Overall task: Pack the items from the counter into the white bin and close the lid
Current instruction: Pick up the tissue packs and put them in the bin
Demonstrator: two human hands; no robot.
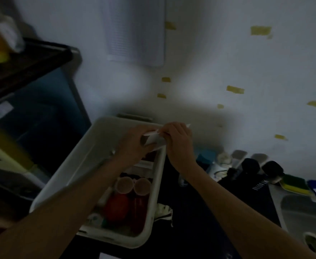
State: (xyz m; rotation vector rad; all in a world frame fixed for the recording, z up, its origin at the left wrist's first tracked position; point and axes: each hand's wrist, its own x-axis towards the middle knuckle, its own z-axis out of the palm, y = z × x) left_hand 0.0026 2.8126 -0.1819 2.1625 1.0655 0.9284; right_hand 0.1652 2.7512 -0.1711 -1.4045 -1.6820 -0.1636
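Over the far end of the white bin (86,157), the left hand (134,144) and right hand (177,143) together grip a white folded sheet (155,140); the bin rests on the dark tabletop (190,221).

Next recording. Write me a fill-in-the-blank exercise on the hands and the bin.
The left hand and right hand both hold one pale folded item over the white bin's ____ end.
Inside the bin, ____ open cups sit side by side.
A green-and-yellow sponge lies to the bin's ____.
Missing: far; two; right.
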